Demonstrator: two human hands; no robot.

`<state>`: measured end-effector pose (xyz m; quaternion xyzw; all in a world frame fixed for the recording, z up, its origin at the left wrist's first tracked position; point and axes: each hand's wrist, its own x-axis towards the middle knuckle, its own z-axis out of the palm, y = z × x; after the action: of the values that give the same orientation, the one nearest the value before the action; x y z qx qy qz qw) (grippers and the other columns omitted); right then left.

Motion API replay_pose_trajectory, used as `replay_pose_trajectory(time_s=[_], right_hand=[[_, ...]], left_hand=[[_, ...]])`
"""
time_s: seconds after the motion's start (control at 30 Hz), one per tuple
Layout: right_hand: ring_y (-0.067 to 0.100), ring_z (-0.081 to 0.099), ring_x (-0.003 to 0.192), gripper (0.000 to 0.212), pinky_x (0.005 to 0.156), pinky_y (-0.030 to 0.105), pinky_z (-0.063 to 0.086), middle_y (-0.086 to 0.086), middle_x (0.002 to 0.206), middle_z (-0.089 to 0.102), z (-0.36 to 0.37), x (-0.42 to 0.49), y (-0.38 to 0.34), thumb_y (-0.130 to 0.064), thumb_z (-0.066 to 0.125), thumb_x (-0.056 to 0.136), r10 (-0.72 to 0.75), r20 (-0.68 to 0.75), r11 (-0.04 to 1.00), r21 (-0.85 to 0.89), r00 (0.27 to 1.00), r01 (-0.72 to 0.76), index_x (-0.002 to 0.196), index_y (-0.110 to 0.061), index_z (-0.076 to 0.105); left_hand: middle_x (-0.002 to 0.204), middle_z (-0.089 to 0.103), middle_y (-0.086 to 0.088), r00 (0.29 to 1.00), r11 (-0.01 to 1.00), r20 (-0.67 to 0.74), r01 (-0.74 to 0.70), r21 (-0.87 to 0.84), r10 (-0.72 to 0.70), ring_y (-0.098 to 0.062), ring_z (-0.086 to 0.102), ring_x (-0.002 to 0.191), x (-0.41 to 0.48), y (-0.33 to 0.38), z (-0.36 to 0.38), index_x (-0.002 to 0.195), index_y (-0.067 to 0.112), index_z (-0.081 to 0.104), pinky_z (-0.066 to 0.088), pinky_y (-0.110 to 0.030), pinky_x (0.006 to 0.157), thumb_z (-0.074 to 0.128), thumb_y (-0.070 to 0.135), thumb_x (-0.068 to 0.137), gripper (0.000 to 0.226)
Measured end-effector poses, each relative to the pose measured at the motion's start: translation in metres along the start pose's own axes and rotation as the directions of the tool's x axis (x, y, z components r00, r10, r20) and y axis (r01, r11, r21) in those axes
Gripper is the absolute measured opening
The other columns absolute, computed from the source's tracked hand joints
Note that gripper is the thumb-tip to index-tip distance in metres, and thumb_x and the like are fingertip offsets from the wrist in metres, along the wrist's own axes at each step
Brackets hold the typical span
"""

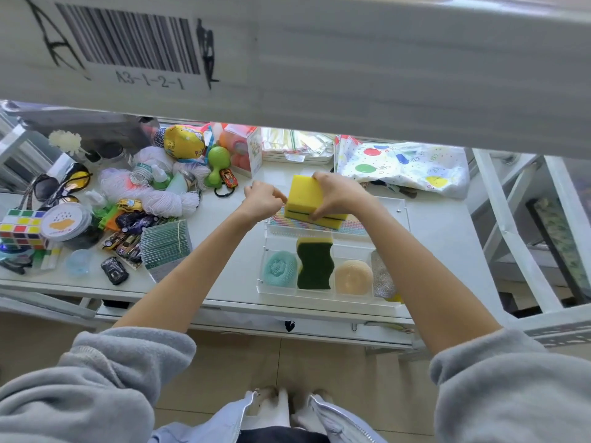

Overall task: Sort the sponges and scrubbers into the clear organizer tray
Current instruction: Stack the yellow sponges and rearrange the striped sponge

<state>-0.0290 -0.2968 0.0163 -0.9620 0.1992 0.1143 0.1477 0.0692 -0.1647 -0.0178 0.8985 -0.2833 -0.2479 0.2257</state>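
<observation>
My right hand grips a thick yellow sponge above the far part of the clear organizer tray. A second yellow sponge lies under it on a colourful patterned cloth. My left hand is loosely curled just left of the sponge, one finger touching its edge. In the tray's near row sit a teal mesh scrubber, a green and yellow wavy sponge, a beige round scrubber and a silver scrubber, partly hidden by my right forearm.
The table's left half holds a heap of clutter: white yarn, toy cars, a puzzle cube, a green card stack, sunglasses. A dotted plastic bag lies at back right. A shelf beam with a barcode overhangs.
</observation>
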Motion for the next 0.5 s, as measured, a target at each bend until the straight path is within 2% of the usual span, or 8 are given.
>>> replay_pose_trajectory(time_s=[0.13,0.27,0.37,0.5], right_hand=[[0.026,0.057,0.092,0.070,0.077,0.039,0.050,0.010,0.108,0.062,-0.029,-0.023,0.041,-0.037,0.083,0.063,0.085,-0.036,0.996,-0.009,0.996,-0.085,0.117,-0.010,0.049],[0.026,0.053,0.089,0.071,0.076,0.037,0.044,0.012,0.109,0.061,-0.043,-0.053,0.085,-0.037,0.083,0.062,0.180,-0.061,0.982,-0.051,0.982,-0.183,0.116,-0.009,0.047],[0.029,0.057,0.097,0.072,0.079,0.040,0.046,0.012,0.111,0.061,-0.041,-0.068,0.105,-0.036,0.083,0.062,0.215,-0.054,0.975,-0.037,0.975,-0.217,0.118,-0.010,0.046],[0.029,0.057,0.102,0.073,0.080,0.039,0.046,0.011,0.114,0.061,-0.035,-0.079,0.122,-0.034,0.083,0.064,0.208,-0.047,0.978,-0.011,0.977,-0.208,0.121,-0.010,0.045]], left_hand=[[0.133,0.044,-0.019,0.989,0.989,-0.044,-0.137,0.058,0.140,-0.034,0.033,0.131,-0.003,0.029,0.009,0.116,0.014,0.064,0.029,-0.041,0.109,0.044,0.008,0.090,0.033],[0.124,0.062,-0.014,0.965,0.973,0.144,-0.228,0.034,0.221,-0.026,0.059,0.115,-0.005,0.062,0.040,0.118,0.004,0.062,0.047,-0.032,0.094,0.057,0.010,0.090,0.029],[0.129,0.059,-0.013,0.951,0.958,0.217,-0.253,0.139,0.220,-0.026,0.058,0.116,0.001,0.082,0.063,0.125,0.005,0.057,0.048,-0.036,0.099,0.069,0.018,0.084,0.045],[0.129,0.049,-0.018,0.965,0.930,0.193,-0.230,0.285,0.180,-0.032,0.056,0.111,0.008,0.097,0.079,0.123,0.003,0.052,0.048,-0.040,0.095,0.078,0.038,0.073,0.067]])
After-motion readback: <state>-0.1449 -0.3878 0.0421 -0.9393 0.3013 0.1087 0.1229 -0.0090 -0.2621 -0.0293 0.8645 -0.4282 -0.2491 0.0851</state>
